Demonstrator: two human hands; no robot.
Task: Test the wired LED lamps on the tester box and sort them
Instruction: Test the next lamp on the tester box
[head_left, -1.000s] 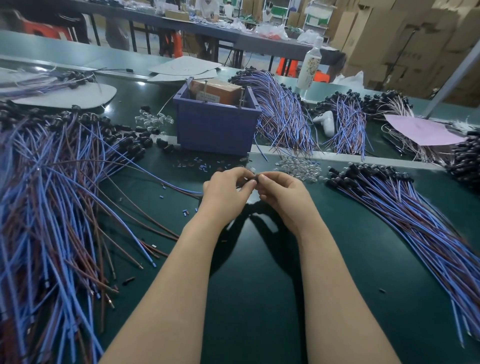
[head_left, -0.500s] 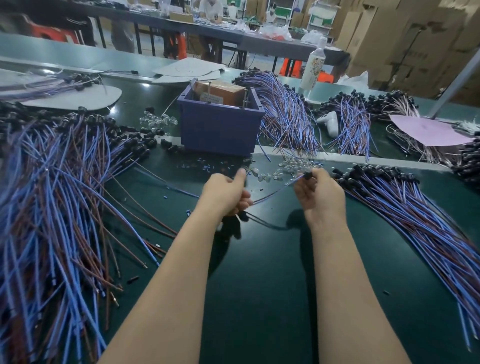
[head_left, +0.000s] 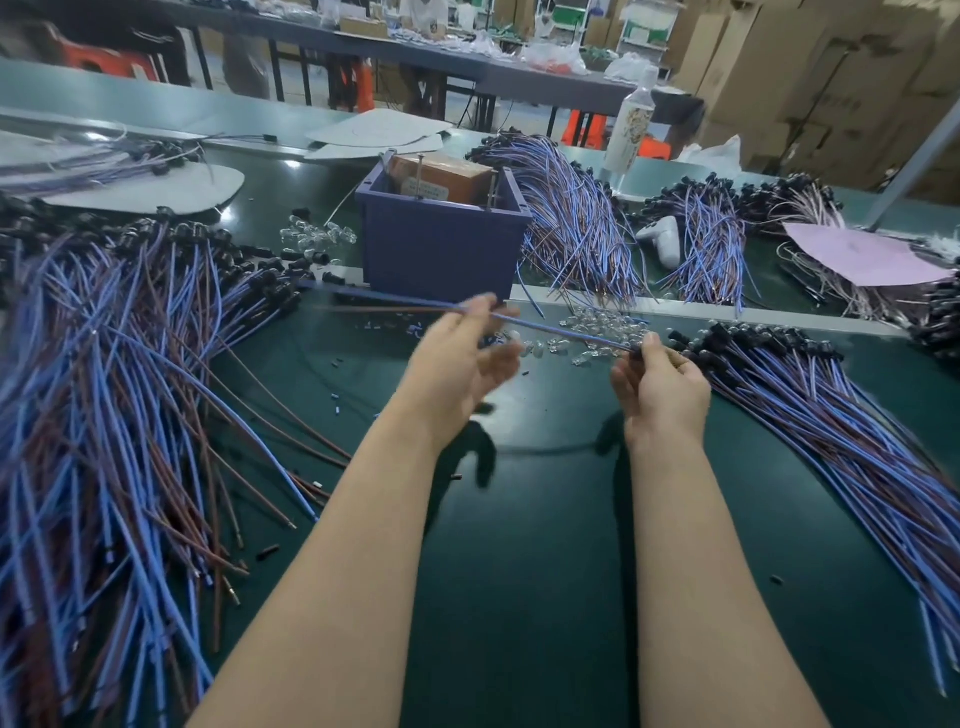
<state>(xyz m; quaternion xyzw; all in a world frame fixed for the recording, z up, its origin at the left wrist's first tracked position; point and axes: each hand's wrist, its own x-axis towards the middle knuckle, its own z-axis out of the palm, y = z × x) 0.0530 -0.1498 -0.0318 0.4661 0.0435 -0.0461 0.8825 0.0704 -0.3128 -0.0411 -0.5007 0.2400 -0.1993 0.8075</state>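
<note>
My right hand (head_left: 661, 385) pinches the black lamp end of one wired lamp (head_left: 545, 327), whose blue and brown wires stretch left across the table. My left hand (head_left: 462, 358) is loosely curled around those wires, fingers partly spread, with the free ends blurred past it. Behind the hands stands the purple tester box (head_left: 441, 249) with a brown block and metal pins inside. A big pile of wired lamps (head_left: 119, 374) lies at the left, and a neater pile (head_left: 831, 415) fans out at the right.
Loose clear lamp caps (head_left: 592, 332) lie scattered just beyond my hands, and more (head_left: 317, 236) left of the box. Further bundles (head_left: 576, 228) lie behind the box. A bottle (head_left: 631, 122), pink paper (head_left: 857, 254) and cardboard sheets sit farther back.
My hands were together in front of the box; they have drawn apart, the right carrying the lamp end toward the right pile while the wires slide out through the left.
</note>
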